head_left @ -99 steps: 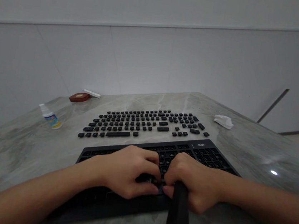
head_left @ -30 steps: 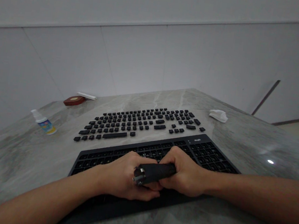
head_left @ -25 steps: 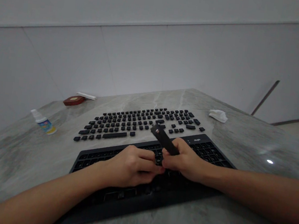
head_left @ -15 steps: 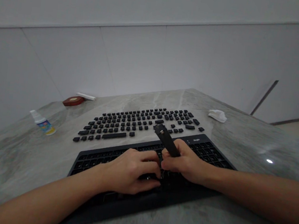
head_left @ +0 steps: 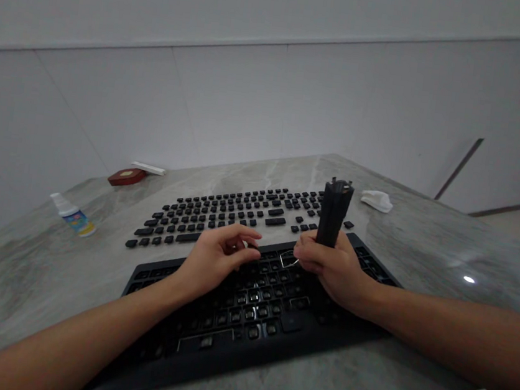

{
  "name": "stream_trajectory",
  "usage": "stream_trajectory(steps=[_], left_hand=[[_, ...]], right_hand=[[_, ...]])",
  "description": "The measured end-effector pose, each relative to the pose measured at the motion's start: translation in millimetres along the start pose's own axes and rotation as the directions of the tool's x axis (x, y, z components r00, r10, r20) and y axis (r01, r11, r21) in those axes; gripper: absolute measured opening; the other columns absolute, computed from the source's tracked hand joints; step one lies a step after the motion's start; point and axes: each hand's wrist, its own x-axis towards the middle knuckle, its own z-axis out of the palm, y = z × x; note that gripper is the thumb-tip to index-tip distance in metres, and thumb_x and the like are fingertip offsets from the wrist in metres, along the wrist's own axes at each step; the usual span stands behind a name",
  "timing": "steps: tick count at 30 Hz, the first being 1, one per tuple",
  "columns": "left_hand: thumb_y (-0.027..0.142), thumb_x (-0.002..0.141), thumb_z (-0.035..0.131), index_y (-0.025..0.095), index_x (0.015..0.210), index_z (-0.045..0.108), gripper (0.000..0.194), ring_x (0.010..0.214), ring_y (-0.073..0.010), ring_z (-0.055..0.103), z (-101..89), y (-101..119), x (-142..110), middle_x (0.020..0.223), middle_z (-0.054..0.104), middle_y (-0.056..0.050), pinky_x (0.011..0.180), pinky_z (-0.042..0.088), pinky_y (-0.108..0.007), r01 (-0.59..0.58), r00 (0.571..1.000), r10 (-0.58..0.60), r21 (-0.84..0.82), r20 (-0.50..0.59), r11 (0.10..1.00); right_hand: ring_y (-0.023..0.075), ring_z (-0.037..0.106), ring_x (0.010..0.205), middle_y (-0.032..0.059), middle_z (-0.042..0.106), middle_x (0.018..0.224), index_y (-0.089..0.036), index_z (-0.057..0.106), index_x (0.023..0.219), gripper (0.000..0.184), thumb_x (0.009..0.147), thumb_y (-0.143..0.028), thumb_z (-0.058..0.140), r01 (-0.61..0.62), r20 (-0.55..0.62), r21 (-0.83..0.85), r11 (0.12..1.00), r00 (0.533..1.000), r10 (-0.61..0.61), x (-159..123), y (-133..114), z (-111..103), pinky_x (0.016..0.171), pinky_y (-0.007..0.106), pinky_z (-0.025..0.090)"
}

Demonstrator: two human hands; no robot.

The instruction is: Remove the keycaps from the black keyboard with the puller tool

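A black keyboard base (head_left: 222, 360) lies in front of me, most of its switches bare of caps. One dark keycap (head_left: 291, 322) sits on its lower right part. Over the keyboard's back edge, my left hand (head_left: 215, 256) pinches a small dark keycap (head_left: 253, 246) between thumb and curled fingers; it is mostly hidden. My right hand (head_left: 329, 265) is wrapped round a black keycap puller (head_left: 334, 213), held upright with small prongs on top. Its lower end is hidden behind the fist, near a thin wire (head_left: 288, 259) on the keyboard.
Behind the keyboard, removed keycaps (head_left: 240, 207) lie in rows on the grey marbled table (head_left: 42, 295). A spray bottle (head_left: 74, 216) lies at left, a red-brown box (head_left: 127, 177) and a white strip (head_left: 148, 168) farther back. Crumpled white tissue (head_left: 376, 201) lies at right.
My left hand has lifted and moved back to the keyboard's far edge, uncovering the switches. My right hand has shifted right, turning the puller from leaning left to upright.
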Motion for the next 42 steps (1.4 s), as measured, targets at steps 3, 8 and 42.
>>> stream_trajectory(steps=[3,8,42], left_hand=[[0.022,0.083,0.071,0.015,0.087,0.072,0.009,0.070,-0.0134,0.065,-16.0,-8.1,20.0,0.079,0.072,-0.003,0.065,0.053,-0.025,0.030,0.998,-0.020,0.153,-0.064,0.988],[0.011,0.085,0.065,0.015,0.090,0.073,0.010,0.083,-0.0168,0.065,-23.2,-25.8,44.4,0.091,0.072,-0.006,0.081,0.053,-0.032,-0.242,0.970,0.224,0.487,0.097,0.839],[0.019,0.085,0.067,0.018,0.095,0.070,0.010,0.092,-0.0248,0.057,-20.2,-42.6,41.9,0.088,0.070,-0.006,0.086,0.048,-0.039,-0.158,0.983,0.053,0.650,0.178,0.744]], right_hand=[[0.0059,0.024,0.041,-0.0071,0.029,0.039,-0.022,0.034,0.041,0.035,0.061,-0.029,0.062,0.004,-0.004,-0.013,1.000,1.000,-0.004,0.2,1.2,1.9,0.042,0.026,0.016],[0.0063,0.024,0.041,-0.0067,0.029,0.040,-0.022,0.033,0.042,0.036,0.065,-0.031,0.059,0.034,0.044,-0.088,0.996,0.999,-0.030,-2.3,-1.7,1.8,0.042,0.025,0.017],[0.0118,0.032,0.045,-0.0061,0.037,0.049,-0.024,0.033,0.055,0.026,0.064,-0.012,0.054,0.841,0.844,-0.052,0.538,0.325,-0.427,-7.7,2.4,-15.5,0.049,0.031,0.023]])
